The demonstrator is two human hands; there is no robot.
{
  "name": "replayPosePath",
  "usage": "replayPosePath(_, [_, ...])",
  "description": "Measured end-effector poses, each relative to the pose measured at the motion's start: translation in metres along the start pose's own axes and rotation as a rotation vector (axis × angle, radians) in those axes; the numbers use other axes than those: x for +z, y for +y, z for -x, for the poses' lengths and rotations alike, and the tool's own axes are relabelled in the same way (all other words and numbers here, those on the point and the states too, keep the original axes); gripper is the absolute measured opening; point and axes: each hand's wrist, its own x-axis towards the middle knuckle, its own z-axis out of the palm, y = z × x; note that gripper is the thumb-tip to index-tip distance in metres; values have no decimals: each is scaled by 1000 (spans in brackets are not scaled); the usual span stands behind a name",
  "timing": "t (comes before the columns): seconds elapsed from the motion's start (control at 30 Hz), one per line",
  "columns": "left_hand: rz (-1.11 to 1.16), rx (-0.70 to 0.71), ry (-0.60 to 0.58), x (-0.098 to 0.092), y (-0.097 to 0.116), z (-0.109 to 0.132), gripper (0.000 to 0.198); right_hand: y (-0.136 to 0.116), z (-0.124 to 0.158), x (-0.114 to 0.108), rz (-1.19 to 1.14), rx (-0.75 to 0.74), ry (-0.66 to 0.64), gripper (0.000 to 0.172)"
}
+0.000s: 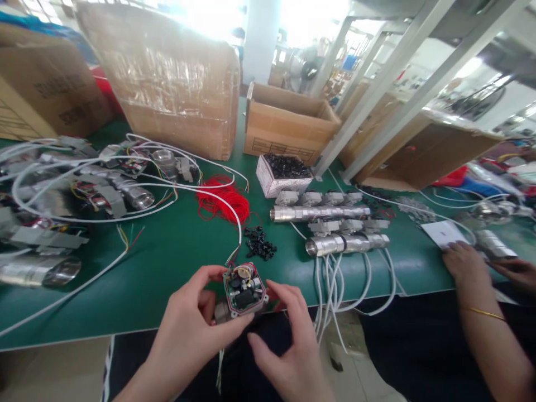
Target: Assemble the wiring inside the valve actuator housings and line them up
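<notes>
My left hand (190, 321) grips a small metal housing with an open top (247, 293), thumb along its near side and fingers around the left. Inside sits a circuit board with black parts and thin coloured wires, and a red line runs round the rim. A white cable (237, 215) leads away from its far side. At the right of the housing is my right hand (295, 343), thumb and fingers apart and curved; whether a fingertip touches the housing I cannot tell. Small black parts (260, 243) lie loose just beyond, near a tangle of red rings or cord (221, 200).
Metal valve bodies with white cables crowd the left (111, 181). Two rows of assembled units (347, 244) lie right of centre, cables hanging over the edge. Behind stand a box of black parts (285, 181) and cartons (288, 125). A co-worker's hand (467, 268) rests at right.
</notes>
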Motion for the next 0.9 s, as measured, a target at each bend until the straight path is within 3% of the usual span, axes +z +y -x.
replayPosePath(0.07, [108,-98,-42,11,4,-4,53,7,10,11,155,-81,123,74])
replayPosePath(0.17, [251,-157,-107,31,12,-12,53,14,19,18,318,-71,242,89])
replayPosePath(0.3, [319,-103,-175,56,22,-24,50,19,11,5,507,-54,408,76])
replayPosePath(0.4, [283,33,-221,65,24,-36,40,25,-9,-14,615,-104,477,67])
replayPosePath(0.47, [184,187,-163,64,21,-41,29,29,-27,-25,660,-153,496,67])
replayPosePath(0.6, [-3,467,75,58,8,-47,16,35,-63,-34,768,-288,543,68])
replayPosePath(0.73, [-39,557,173,55,-4,-50,16,35,-87,-31,890,-304,552,61])
replayPosePath(0.9, [-63,566,197,53,-9,-54,17,34,-94,-26,1011,-224,536,59])
